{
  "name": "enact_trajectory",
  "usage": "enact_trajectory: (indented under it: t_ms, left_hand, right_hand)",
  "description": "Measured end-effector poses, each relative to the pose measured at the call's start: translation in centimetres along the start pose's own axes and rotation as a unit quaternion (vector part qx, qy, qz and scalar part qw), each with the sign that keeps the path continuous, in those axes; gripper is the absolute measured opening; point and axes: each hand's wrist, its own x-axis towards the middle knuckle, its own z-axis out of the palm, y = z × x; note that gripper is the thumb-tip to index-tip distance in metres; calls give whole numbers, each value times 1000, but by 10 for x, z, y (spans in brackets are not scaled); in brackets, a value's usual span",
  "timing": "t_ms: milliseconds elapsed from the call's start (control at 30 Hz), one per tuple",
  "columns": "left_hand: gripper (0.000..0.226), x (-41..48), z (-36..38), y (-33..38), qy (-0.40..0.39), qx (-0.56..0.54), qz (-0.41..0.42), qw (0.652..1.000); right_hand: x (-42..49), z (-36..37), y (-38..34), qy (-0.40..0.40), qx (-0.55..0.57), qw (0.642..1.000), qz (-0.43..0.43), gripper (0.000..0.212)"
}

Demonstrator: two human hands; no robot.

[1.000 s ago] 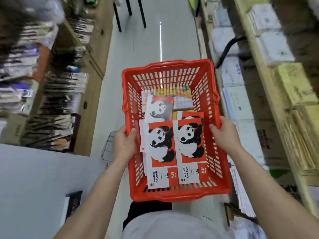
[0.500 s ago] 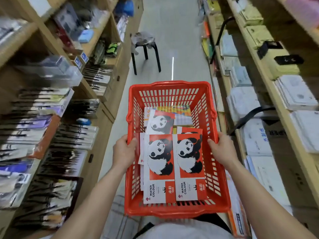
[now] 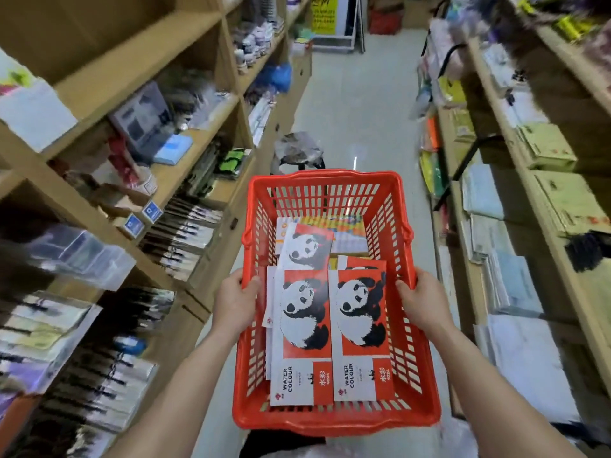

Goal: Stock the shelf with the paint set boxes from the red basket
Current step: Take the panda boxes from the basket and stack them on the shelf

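Note:
I carry a red plastic basket (image 3: pixel 325 183) in front of me in a shop aisle. My left hand (image 3: pixel 235 304) grips its left rim and my right hand (image 3: pixel 424 300) grips its right rim. Inside lie several flat paint set boxes with a panda on red and the words WATER COLOUR: one at the front left (image 3: pixel 302 338), one at the front right (image 3: pixel 360 328), one tilted behind them (image 3: pixel 305 246). A colourful box (image 3: pixel 347 231) lies at the far end of the basket.
Wooden shelves (image 3: pixel 185 140) full of brushes and stationery run along the left. Shelves (image 3: pixel 515 180) with paper pads and boxes run along the right. A stool (image 3: pixel 297 150) with a plastic-wrapped seat stands in the aisle just beyond the basket. A yellow sign (image 3: pixel 324 11) stands at the aisle's far end.
The view has tilted up and forward along the aisle, bringing the stool close behind the basket. Both hands keep the same grip on the basket rims. The boxes have not shifted.

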Motion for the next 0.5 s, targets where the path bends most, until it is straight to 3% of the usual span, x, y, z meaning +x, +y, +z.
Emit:
enact_trajectory:
  t_ms: [200,500]
  left_hand:
    - [18,194,35,61,-3,10,4,1000]
    - [21,434,69,166,-7,40,11,999]
  right_hand:
    - [181,26,-77,18,-6,1000,5,21]
    - [421,55,-177,22,4,1000,12,18]
